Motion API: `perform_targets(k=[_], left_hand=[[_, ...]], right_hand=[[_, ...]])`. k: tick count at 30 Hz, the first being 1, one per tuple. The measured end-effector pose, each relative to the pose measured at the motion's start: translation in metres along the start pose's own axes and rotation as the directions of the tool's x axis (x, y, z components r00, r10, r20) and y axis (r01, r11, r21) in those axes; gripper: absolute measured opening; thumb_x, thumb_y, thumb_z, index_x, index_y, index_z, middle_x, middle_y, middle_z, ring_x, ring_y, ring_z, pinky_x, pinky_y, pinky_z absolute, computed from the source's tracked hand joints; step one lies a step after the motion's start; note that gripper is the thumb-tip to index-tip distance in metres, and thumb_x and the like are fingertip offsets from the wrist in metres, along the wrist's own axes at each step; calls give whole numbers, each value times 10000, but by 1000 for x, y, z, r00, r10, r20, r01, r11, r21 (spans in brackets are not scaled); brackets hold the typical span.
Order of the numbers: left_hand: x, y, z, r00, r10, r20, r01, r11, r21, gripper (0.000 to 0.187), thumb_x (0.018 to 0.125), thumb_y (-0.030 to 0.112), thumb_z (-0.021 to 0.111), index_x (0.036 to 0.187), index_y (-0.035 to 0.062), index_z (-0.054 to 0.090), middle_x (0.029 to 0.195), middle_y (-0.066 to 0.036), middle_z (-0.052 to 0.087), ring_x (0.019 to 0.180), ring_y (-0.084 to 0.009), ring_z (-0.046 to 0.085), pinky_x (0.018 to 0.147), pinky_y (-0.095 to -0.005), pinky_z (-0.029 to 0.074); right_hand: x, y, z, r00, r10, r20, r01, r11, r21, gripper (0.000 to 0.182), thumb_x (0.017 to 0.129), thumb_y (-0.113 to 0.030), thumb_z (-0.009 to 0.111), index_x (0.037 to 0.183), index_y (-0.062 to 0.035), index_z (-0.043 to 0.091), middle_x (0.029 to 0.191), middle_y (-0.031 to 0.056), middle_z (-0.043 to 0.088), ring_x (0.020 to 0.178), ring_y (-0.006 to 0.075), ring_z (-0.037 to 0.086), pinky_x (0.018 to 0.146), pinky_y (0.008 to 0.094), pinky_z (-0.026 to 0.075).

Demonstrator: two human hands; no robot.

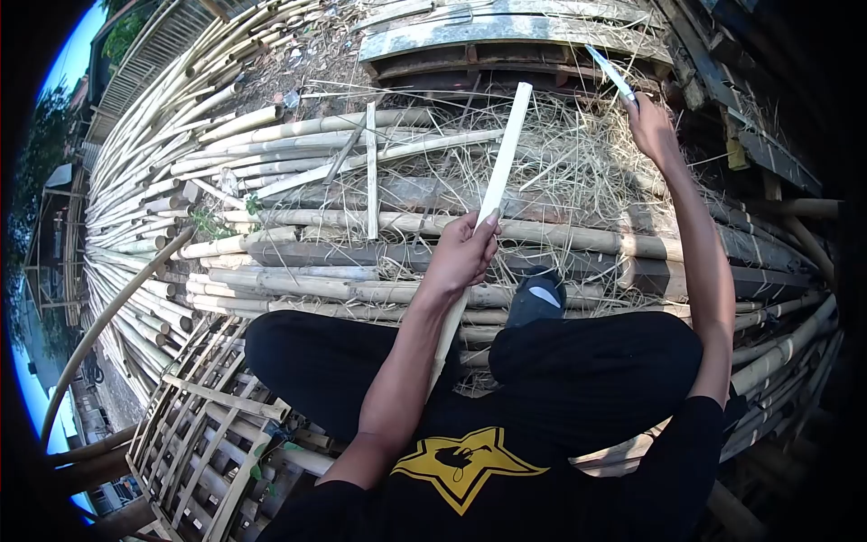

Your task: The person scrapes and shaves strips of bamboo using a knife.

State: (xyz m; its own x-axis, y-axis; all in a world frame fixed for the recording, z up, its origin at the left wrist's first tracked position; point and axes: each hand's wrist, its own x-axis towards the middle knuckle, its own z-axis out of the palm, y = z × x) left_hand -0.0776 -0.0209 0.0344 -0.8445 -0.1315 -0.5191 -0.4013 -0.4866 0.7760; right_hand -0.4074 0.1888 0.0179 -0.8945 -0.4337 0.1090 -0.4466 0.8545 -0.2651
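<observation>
A pale, flat bamboo strip (508, 158) slants up from between my legs, its top end standing free. My left hand (465, 253) is closed around its middle. Out to the upper right, my right hand (652, 126) grips the handle of a knife (610, 72), whose blade points up and left, apart from the strip. Beneath the knife and around it lie thin bamboo shavings (578, 135).
Stacked bamboo poles (361, 289) run across in front of me, with more piled at the left (135, 226). A wooden pallet (506, 32) stands at the top. A bamboo lattice (208, 443) sits at lower left, and wooden boards (759, 135) line the right.
</observation>
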Motion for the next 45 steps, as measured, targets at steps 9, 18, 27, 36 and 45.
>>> perform_targets(k=[9, 18, 27, 36, 45], left_hand=[[1, -3, 3, 994, 103, -30, -98, 988, 121, 253, 995, 285, 493, 890, 55, 514, 527, 52, 409, 361, -22, 306, 329, -192, 219], [1, -3, 5, 965, 244, -102, -216, 949, 230, 239, 989, 271, 508, 884, 59, 536, 558, 72, 391, 443, -10, 318, 388, -193, 234], [2, -1, 6, 953, 294, -76, -246, 895, 372, 238, 989, 254, 507, 878, 46, 539, 577, 70, 407, 468, -9, 332, 406, -195, 245], [-8, 22, 7, 963, 263, -58, -236, 928, 288, 246, 1000, 271, 479, 878, 60, 515, 527, 74, 362, 397, -12, 273, 353, -199, 205], [-16, 26, 12, 979, 203, -2, -198, 955, 222, 237, 1002, 274, 474, 887, 70, 512, 521, 72, 364, 382, -11, 261, 340, -200, 199]], right_hand=[[-57, -111, -10, 787, -564, 251, 460, 806, 372, 393, 991, -407, 404, 913, -51, 548, 672, 194, 564, 649, 392, 561, 631, 469, 444], [-44, -100, -18, 789, -567, 237, 465, 803, 372, 478, 992, -414, 402, 776, -15, 552, 617, 173, 530, 587, 351, 526, 590, 445, 413], [-3, -51, 7, 892, -382, 241, 332, 917, 223, 549, 994, -441, 390, 719, 8, 543, 588, 148, 501, 533, 252, 480, 586, 401, 402], [-28, -56, -7, 986, -150, 71, 87, 833, 547, 523, 1001, -433, 402, 735, 11, 477, 562, 64, 360, 549, 142, 333, 536, 342, 320], [-57, -114, -20, 832, -539, 129, 426, 772, 472, 477, 989, -412, 436, 762, -9, 555, 550, 145, 461, 484, 275, 428, 543, 394, 369]])
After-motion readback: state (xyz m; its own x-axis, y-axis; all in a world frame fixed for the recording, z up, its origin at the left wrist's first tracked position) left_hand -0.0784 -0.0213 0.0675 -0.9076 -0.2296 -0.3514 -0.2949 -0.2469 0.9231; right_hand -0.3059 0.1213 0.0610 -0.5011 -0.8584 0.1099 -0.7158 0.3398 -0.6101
